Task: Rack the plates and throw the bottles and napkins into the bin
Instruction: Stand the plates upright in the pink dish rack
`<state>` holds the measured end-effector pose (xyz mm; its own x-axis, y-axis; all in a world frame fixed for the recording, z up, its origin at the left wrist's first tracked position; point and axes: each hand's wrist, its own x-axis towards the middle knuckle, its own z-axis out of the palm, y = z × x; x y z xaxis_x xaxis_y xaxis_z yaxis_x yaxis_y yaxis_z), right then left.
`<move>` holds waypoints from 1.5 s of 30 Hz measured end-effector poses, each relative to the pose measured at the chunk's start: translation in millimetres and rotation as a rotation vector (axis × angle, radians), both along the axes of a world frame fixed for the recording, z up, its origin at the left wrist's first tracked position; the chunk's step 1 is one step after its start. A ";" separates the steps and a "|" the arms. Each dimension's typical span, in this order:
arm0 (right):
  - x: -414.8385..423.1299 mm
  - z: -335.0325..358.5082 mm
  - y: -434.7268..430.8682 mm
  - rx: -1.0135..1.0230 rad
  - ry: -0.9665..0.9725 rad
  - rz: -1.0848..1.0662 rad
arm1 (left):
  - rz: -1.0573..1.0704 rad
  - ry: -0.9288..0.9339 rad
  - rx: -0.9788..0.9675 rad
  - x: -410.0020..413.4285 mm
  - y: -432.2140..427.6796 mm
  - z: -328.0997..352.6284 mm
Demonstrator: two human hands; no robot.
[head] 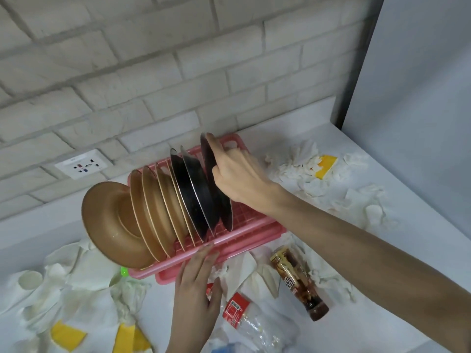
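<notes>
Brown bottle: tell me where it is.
Head view, right of centre: the brown bottle lies among napkins just in front of the pink rack, beside the clear bottle.

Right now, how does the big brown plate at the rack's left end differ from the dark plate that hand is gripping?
The brown plate is tan; the dark plate is nearly black with a shiny rim. The brown plate leans steeply outward past the left end of the pink rack, untouched; the dark plate stands more upright, gripped at its top by the right hand. Both sit on edge in that rack.
</notes>
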<state>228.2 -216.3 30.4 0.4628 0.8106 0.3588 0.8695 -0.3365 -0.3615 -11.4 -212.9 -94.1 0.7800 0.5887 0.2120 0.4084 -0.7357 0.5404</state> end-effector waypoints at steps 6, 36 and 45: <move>-3.4 -10.7 5.8 0.043 -0.052 0.055 | 0.004 -0.004 -0.013 2.4 -2.8 -0.2; -48.2 -3.7 -50.5 0.184 0.133 0.346 | 0.183 -0.204 -0.166 -18.7 -18.2 37.1; -152.2 -37.3 -51.1 -0.042 0.353 0.736 | 0.528 -0.292 -0.408 -100.6 -25.4 44.2</move>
<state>76.0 -267.5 -6.9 -0.1133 0.9606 0.2537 0.7103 0.2569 -0.6553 -112.0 -238.3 -49.9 0.3150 0.9477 0.0515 0.4502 -0.1969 0.8709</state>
